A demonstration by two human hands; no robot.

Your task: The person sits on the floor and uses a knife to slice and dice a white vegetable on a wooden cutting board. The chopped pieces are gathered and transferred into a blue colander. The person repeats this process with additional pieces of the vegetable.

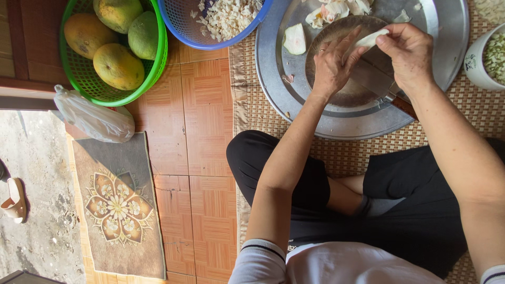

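Observation:
My right hand [411, 55] pinches a pale strip of fruit [372, 38] between thumb and fingers. My left hand [332, 66] reaches to the same strip and holds its lower end with its fingertips. Both hands hover over a round dark chopping board [336, 31] that sits in a large metal tray [452, 31]. A wide knife blade [368, 79] lies on the board under my hands, and its brown handle [406, 107] passes beneath my right wrist. Whether my right hand also grips the knife is hidden. A peeled fruit wedge [294, 39] rests on the tray beside the board.
More pale pieces [336, 8] are heaped at the tray's far side. A blue basket [181, 26] holds chopped white bits. A green basket [79, 79] holds several green-yellow fruits. A white bowl [476, 66] stands at the right. A plastic bag [94, 118] and a patterned mat [118, 205] lie left.

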